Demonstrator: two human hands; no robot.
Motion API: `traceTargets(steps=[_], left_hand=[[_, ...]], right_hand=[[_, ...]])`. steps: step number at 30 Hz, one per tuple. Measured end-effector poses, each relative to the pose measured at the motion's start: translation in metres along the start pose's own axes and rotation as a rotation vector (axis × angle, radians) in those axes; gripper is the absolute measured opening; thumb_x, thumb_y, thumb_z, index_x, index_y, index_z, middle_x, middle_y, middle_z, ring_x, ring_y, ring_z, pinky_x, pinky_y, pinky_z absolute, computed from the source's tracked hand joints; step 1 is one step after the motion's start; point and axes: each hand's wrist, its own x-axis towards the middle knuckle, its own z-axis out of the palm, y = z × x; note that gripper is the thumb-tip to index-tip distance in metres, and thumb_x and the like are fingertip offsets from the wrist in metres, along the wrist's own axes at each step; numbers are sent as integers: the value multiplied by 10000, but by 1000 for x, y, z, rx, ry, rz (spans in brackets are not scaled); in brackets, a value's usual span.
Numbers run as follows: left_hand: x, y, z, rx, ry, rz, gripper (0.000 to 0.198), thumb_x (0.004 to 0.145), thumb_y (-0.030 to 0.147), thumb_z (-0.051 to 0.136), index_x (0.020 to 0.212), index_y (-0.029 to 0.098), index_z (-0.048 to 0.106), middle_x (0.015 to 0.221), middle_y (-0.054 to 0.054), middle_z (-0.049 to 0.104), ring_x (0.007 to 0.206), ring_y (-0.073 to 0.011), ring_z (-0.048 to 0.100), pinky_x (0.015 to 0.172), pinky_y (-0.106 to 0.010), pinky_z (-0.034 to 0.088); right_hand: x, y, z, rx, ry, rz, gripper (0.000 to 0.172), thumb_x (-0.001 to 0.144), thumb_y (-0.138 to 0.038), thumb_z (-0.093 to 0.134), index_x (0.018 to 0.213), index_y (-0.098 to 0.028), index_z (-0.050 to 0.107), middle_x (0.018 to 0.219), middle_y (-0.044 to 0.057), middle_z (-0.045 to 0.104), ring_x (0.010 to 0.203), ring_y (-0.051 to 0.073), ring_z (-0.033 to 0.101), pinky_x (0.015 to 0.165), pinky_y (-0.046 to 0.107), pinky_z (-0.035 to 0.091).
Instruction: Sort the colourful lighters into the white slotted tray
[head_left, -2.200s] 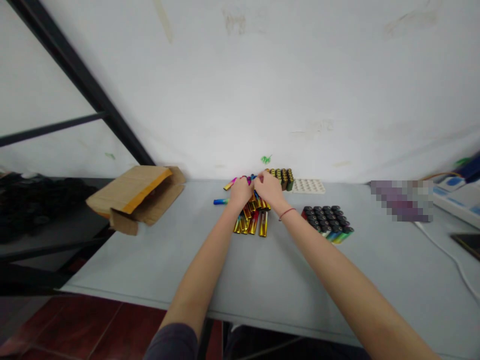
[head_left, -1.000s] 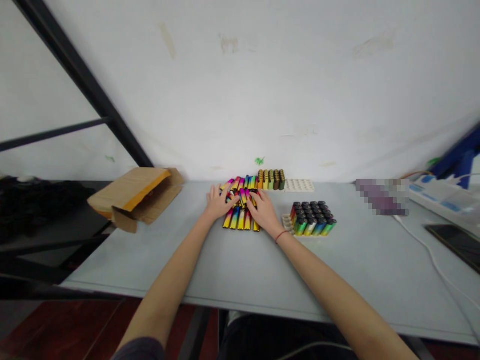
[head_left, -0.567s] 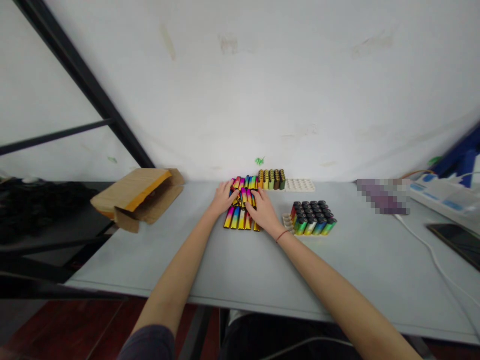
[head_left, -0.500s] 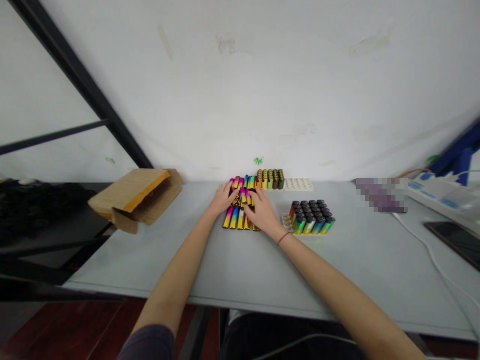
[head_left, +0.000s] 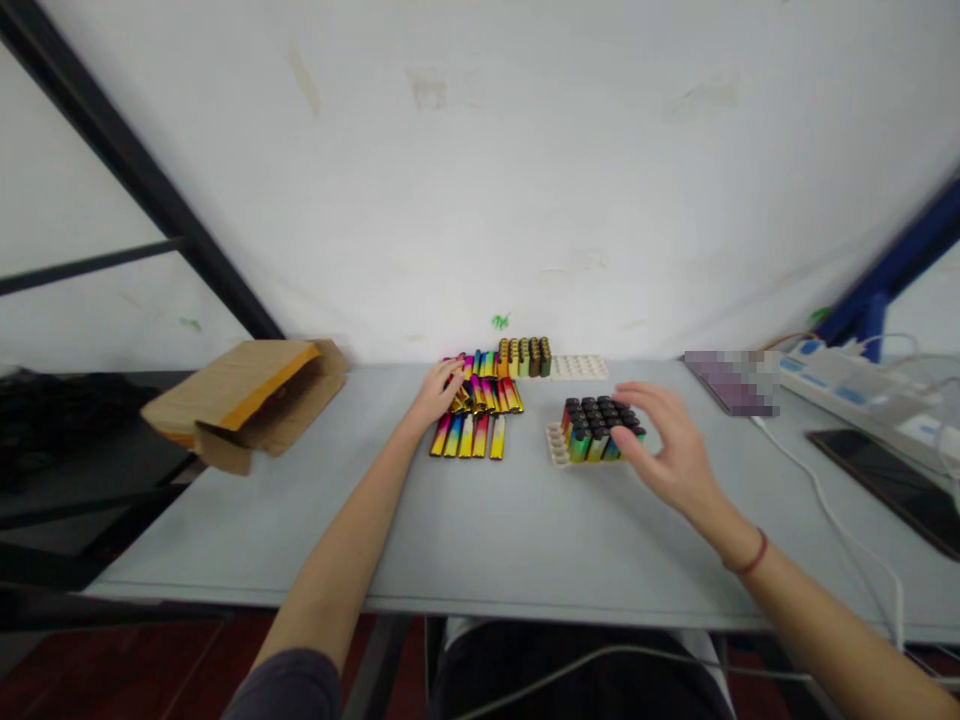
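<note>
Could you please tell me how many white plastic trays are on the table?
2. One tray sits at the back, its holes empty; the other tray holds black-capped lighters, beside the right hand.

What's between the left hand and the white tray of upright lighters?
In the head view, loose rainbow-coloured lighters lie between the left hand and the white tray of upright lighters.
</note>
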Motion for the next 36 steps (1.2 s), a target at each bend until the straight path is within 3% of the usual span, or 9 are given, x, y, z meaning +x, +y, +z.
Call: traceTargets(steps=[4, 7, 9, 12, 15, 17, 22, 30, 36], left_hand=[[4, 4, -4, -42, 63, -71, 523, 1052, 456, 324, 1272, 165, 698, 1317, -146, 708, 1301, -277, 608, 1225, -502, 389], [0, 25, -5, 67, 117, -38, 492, 1029, 495, 421, 1323, 189, 670, 1395, -151, 657, 1438, -320, 488, 1276, -576, 260], [-7, 52, 2, 85, 38, 77, 558, 983, 546, 531, 1390, 179, 633, 1500, -172, 580, 1544, -356, 352, 1297, -582, 196], [-20, 104, 30, -49, -220, 184, 812, 855, 646, 697, 1501, 182, 533, 1600, -191, 491, 1546, -374, 368, 1293, -541, 260], [-33, 149, 66, -215, -387, 137, 1101, 680, 664, 851, 1560, 145, 439, 1612, -246, 457, 1502, -415, 433, 1254, -552, 338], [-39, 167, 85, -300, -403, 76, 1131, 660, 618, 878, 1562, 121, 410, 1553, -259, 519, 1436, -420, 510, 1208, -548, 402], [-42, 173, 93, -462, -400, 63, 861, 741, 458, 853, 1463, 165, 486, 1409, -175, 652, 1296, -340, 622, 1141, -493, 473], [-42, 167, 91, -592, -365, 19, 872, 714, 428, 877, 1447, 150, 497, 1399, -197, 635, 1256, -336, 642, 1112, -495, 493], [-35, 169, 76, -497, -283, 26, 729, 772, 437, 828, 1395, 191, 540, 1335, -135, 670, 1256, -309, 636, 1137, -454, 465]], right_hand=[[-24, 73, -13, 50, -249, 313, 1181, 750, -762, 763, 1649, -184, 260, 1606, 254, 446, 1491, 448, 427, 1205, 659, 359], [-32, 95, -10, 166, -503, 385, 1342, 692, -727, 823, 1692, -208, 94, 1593, 248, 480, 1471, 426, 475, 1209, 645, 352], [-28, 96, -6, 158, -591, 365, 1276, 665, -662, 860, 1670, -190, 232, 1543, 235, 548, 1431, 441, 516, 1230, 662, 299], [-17, 93, -1, 111, -657, 342, 1018, 665, -589, 862, 1525, -172, 512, 1441, 200, 655, 1335, 462, 593, 1239, 699, 235], [-12, 92, 3, 97, -624, 339, 851, 662, -547, 857, 1398, -187, 628, 1349, 163, 723, 1253, 447, 648, 1221, 699, 278], [-14, 91, 5, 94, -594, 341, 823, 667, -534, 853, 1385, -199, 631, 1342, 150, 730, 1255, 434, 652, 1230, 707, 246], [-20, 88, 8, 75, -572, 350, 841, 686, -566, 843, 1402, -190, 612, 1365, 172, 711, 1276, 432, 639, 1235, 714, 212], [-18, 86, 8, 38, -547, 297, 777, 699, -596, 822, 1347, -200, 658, 1295, 160, 741, 1223, 426, 657, 1159, 671, 373], [-17, 83, 9, 44, -557, 309, 787, 704, -570, 819, 1367, -185, 640, 1312, 161, 734, 1234, 423, 656, 1199, 662, 312]])
